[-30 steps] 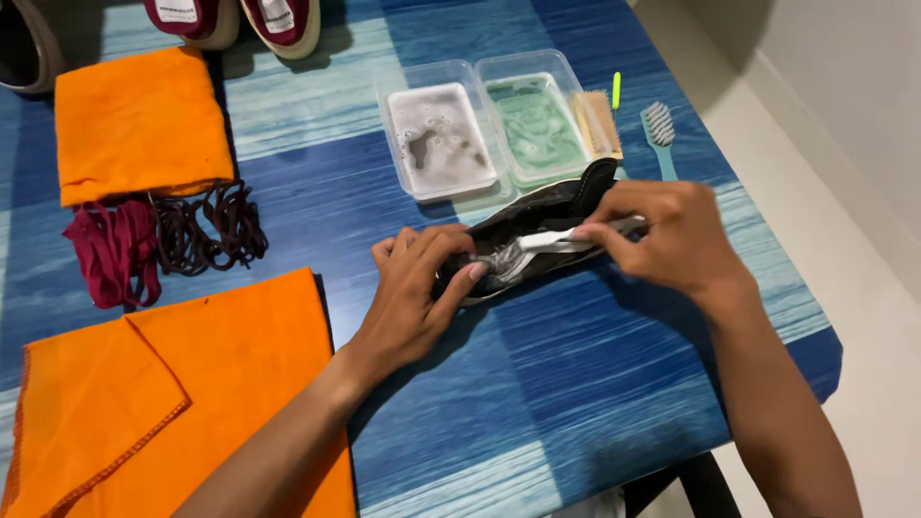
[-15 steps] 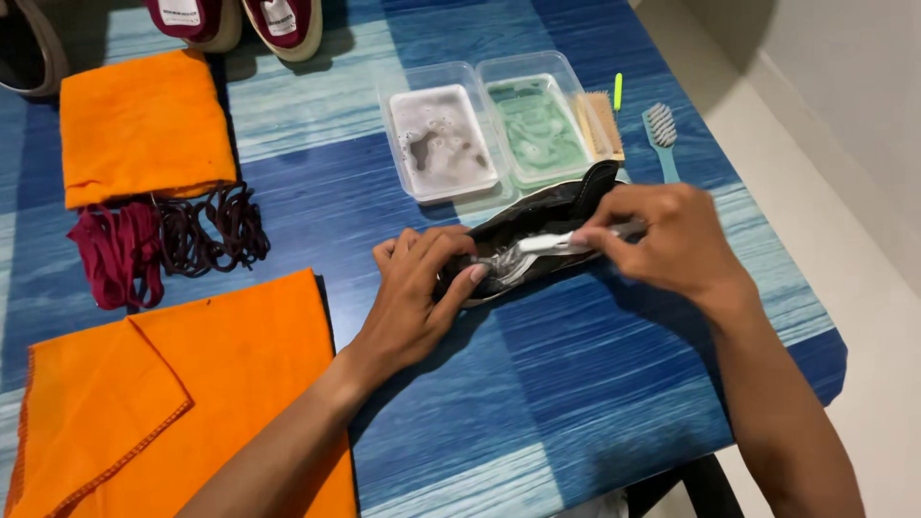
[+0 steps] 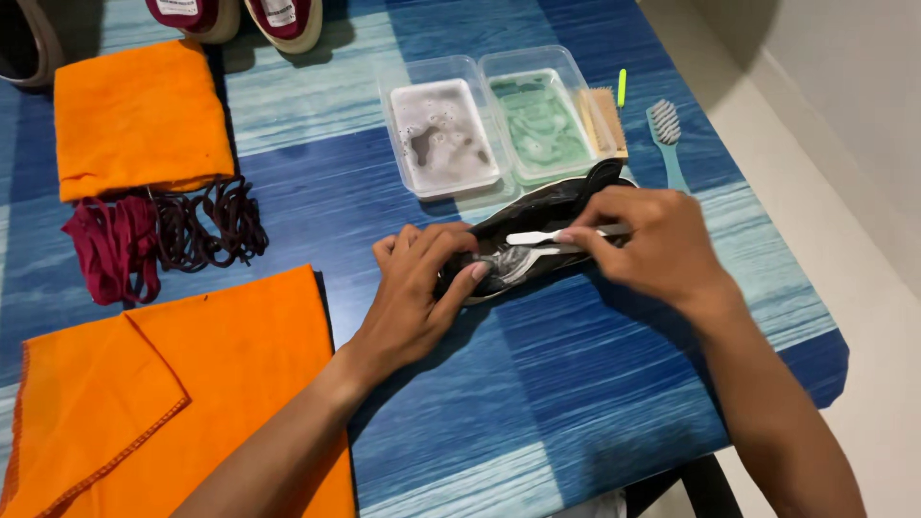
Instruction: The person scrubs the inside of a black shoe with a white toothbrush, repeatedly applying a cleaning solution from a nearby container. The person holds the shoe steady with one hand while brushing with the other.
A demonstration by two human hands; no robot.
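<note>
I see a blue striped table [image 3: 576, 384] bearing orange cloths [image 3: 134, 115], laces [image 3: 163, 240], two plastic tubs [image 3: 443, 134], brushes [image 3: 667, 139] and a dark insole [image 3: 537, 240].

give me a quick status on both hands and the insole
Left hand pins dark insole flat on table. Right hand holds white brush on it. Nothing in the way.

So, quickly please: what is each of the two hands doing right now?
Left hand: closed on the dark insole, pressing it to the table.
Right hand: closed on a white brush over the insole.
</note>
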